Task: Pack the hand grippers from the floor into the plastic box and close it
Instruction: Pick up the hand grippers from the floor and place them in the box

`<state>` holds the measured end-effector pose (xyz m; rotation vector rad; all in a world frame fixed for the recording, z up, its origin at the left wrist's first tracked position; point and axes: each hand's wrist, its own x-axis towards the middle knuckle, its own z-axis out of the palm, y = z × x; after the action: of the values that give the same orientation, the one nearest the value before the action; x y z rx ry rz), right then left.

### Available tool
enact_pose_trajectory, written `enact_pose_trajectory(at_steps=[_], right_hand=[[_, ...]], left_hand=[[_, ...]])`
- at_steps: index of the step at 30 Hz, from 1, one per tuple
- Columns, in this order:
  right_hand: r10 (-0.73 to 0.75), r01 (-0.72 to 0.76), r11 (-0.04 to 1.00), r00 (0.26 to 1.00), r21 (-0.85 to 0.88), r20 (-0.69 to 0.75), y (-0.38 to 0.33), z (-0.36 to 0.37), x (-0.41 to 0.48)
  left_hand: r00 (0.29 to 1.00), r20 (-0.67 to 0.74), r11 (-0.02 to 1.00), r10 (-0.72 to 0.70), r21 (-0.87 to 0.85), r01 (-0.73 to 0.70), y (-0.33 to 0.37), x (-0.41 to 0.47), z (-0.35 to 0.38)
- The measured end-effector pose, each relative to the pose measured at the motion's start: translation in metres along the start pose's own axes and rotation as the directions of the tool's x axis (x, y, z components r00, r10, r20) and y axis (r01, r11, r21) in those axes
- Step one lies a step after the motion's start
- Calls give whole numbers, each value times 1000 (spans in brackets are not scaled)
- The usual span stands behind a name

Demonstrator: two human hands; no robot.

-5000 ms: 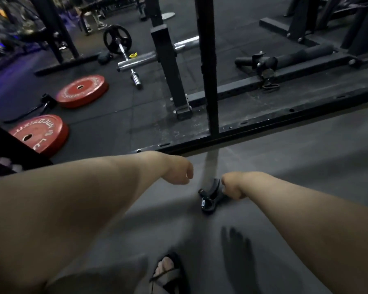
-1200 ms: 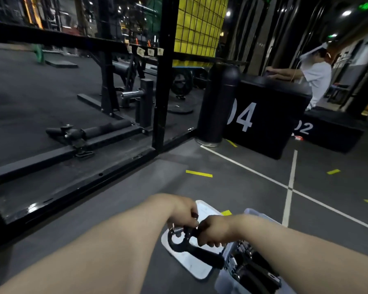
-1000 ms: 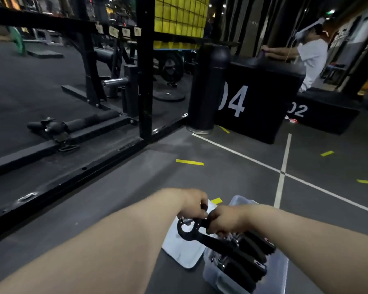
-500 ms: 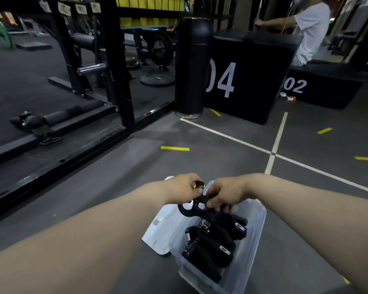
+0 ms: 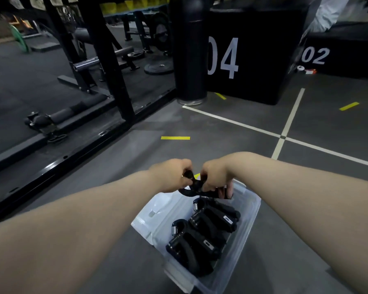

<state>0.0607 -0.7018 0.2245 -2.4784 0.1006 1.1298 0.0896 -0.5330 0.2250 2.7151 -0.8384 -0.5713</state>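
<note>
dim gym: grey floor (image 5: 232,143) with white lines, black rack (image 5: 106,66), numbered black boxes (image 5: 249,54).

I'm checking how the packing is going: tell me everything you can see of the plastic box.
The plastic box is a clear rectangular tub with rounded corners, standing open on the grey floor. Its pale lid lies off beside its left wall. Black packed hand grippers with metal springs lie side by side inside. The left hand and right hand grip the held hand gripper above its far end; whether either touches the rim cannot be told.
</note>
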Motion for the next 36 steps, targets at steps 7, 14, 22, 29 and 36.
enact_pose_trajectory(at_steps=[7,14,22,29,36], right_hand=[[59,-68,989,996,132,69,13,-9,13],[125,-112,984,988,140,-93,44,-7,23],[157,-155,986,986,55,-48,81,6,35],[171,-185,960,982,-209,-83,84,17,64],[122,-174,959,966,-224,-228,91,38,85]], left_hand=[[999,13,997,45,57,-46,19,25,0],[998,-40,962,53,-266,-62,18,67,26],[972,147,970,183,-186,-155,18,106,68],[954,235,982,187,-58,-178,12,139,81],[946,268,974,180,83,-209,10,154,98]])
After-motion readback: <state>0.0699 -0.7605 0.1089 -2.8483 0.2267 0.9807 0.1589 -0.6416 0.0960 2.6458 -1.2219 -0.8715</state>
